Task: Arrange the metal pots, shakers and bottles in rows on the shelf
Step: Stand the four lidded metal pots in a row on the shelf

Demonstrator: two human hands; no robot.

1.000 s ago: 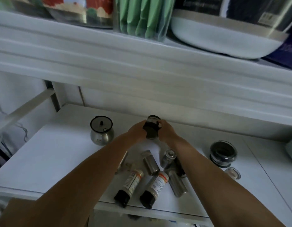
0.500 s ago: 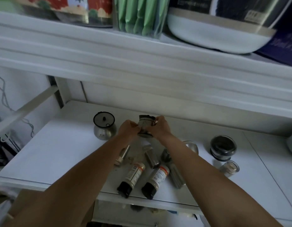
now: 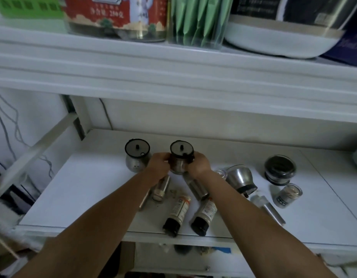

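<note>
Head cam: white shelf (image 3: 77, 189) w/ clutter spread mid to right. Far left, a round-bellied steel pot (image 3: 137, 156) w/ clear lid + black knob stands upright. Right of the hands, another steel pot (image 3: 240, 179) lies tipped on its side, mouth toward near-right. Far right, a squat glass jar (image 3: 279, 170) w/ dark contents; just nearer, a small clear-lidded jar (image 3: 288, 194) leaning. Near the shelf's front edge, two labelled bottles (image 3: 178, 214) (image 3: 204, 216) w/ black caps lie flat, side by side. Slim steel shakers (image 3: 161, 188) (image 3: 195, 187) lie flat under the forearms, partly hidden; one more cylinder (image 3: 267, 209) lies flat at near right. Upper shelf carries a red tin (image 3: 115, 15), green packets in a clear tub (image 3: 195, 19) and a big white bowl (image 3: 277, 41).

Left hand (image 3: 158, 167) and right hand (image 3: 198, 164) both wrap the held pot (image 3: 180, 159), one each side of its steel belly, fingers curled snug. It's upright, lid on, just right of the standing pot, not touching it; can't tell if its base touches the shelf.
</note>
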